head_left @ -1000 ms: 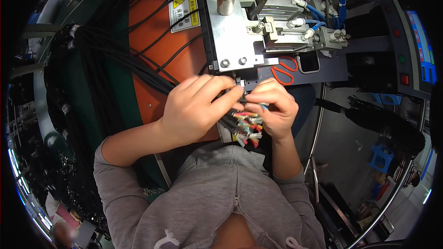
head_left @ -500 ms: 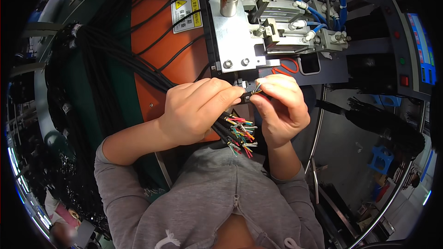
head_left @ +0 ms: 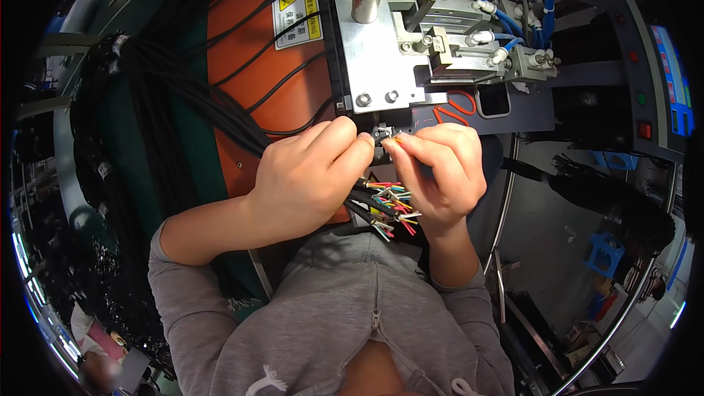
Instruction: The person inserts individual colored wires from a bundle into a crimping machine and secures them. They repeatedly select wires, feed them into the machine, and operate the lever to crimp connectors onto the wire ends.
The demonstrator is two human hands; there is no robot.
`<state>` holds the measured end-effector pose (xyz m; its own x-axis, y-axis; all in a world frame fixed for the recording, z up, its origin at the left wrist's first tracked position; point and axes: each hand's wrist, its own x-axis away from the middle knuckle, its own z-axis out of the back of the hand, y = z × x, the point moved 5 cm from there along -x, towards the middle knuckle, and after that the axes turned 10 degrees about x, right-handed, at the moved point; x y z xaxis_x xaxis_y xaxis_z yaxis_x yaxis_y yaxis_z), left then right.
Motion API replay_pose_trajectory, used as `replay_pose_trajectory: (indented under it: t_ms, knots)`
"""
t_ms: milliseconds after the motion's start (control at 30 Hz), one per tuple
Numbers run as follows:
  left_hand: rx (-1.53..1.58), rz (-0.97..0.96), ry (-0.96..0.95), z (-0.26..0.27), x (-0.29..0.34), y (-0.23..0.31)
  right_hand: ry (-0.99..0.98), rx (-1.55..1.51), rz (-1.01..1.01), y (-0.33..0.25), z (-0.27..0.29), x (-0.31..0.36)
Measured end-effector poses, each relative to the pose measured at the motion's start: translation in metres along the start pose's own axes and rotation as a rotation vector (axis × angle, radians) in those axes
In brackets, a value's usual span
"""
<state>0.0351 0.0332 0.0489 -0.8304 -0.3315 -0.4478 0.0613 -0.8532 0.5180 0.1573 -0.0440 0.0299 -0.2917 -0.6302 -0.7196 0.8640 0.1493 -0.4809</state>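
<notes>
The right hand [head_left: 444,169] pinches thin wires [head_left: 398,140] between thumb and fingertip beside the fixture [head_left: 383,132], while the left hand [head_left: 304,172] curls opposite, its hold hidden, and a slackened pinch could let the wires splay.

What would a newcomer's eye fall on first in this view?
Probably the spray of coloured wire ends, just below the fingertips, between the left hand and the right hand. Next, the shiny metal fixture at upper centre, with blue tubes towards its right. Then the orange panel left of it, crossed by black cables.
</notes>
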Motion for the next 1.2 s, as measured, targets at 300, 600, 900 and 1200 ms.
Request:
replay_pose_trajectory:
  t_ms: [300,600,900,1200]
  knots:
    - [-0.132,-0.118,0.030,-0.014,0.010,0.000,-0.541,-0.756,-0.719,0.051,-0.014,0.023]
    - [-0.311,-0.066,-0.085,-0.032,0.010,-0.003,-0.336,0.002,-0.250,0.034,-0.021,0.017]
    - [-0.306,-0.032,-0.083,-0.032,0.009,-0.002,-0.240,-0.070,-0.264,0.038,-0.024,0.024]
    - [-0.203,-0.033,-0.013,-0.031,0.008,-0.012,-0.388,-0.597,-0.899,0.067,-0.043,0.060]
